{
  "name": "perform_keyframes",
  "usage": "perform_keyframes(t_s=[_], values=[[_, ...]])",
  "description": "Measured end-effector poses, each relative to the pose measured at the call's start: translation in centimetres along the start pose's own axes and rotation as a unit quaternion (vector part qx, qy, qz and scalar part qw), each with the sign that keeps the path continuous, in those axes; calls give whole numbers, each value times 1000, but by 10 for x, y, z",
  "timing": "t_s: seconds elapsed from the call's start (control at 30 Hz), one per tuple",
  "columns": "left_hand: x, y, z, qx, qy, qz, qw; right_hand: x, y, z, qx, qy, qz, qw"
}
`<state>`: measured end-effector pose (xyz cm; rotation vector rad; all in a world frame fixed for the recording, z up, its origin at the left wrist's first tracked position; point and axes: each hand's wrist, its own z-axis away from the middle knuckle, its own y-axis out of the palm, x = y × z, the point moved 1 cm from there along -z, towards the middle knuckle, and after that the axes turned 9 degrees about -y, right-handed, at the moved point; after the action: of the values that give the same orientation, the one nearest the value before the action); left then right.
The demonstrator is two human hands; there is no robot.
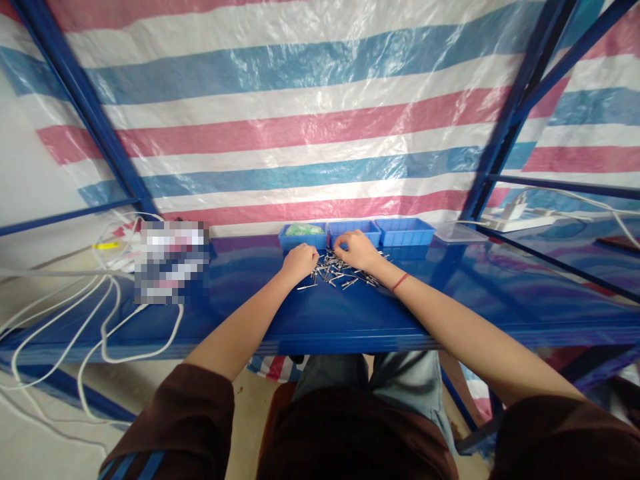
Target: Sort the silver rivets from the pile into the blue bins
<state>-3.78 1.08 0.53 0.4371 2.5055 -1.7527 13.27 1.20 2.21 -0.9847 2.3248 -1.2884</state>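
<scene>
A loose pile of small silvery metal pins point(334, 268), which look like pop rivets, lies on the blue tabletop point(240, 293). At the pile's left edge, my left hand point(300, 261) is closed, its fingers curled in; whatever they hold is hidden. My right hand point(357, 249) is above the back of the pile, in front of the middle blue bin point(369, 230). Its thumb and fingertips come together in a pinch, but anything between them is too small to make out. Behind my left hand stands the left blue bin point(287, 240), with green-and-white plastic material point(304, 229) inside.
A third blue bin point(407, 233) stands at right, beside a clear plastic lid or tray point(460, 232). White cables point(115, 313) hang over the table's left front edge near a blurred-out object point(170, 263). Blue frame posts point(500, 133) and a striped sheet point(300, 87) close off the back.
</scene>
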Motion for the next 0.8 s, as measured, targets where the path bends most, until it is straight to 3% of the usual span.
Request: perform_keyframes(t_s=[0.17,0.33,0.47,0.67,0.8], values=[[-7,3,-1,-46,-2,125,991,-1,5,0,-31,88,-172,981],[-16,4,-3,-20,-11,291,956,1,7,-4,-99,144,-418,891],[-20,2,-1,-3,-18,413,911,8,1,-2,-112,189,-489,844],[-25,-2,4,42,-13,458,888,7,0,-3,-142,170,-458,861],[-25,1,3,45,25,477,878,4,1,-4,-150,116,-373,908]])
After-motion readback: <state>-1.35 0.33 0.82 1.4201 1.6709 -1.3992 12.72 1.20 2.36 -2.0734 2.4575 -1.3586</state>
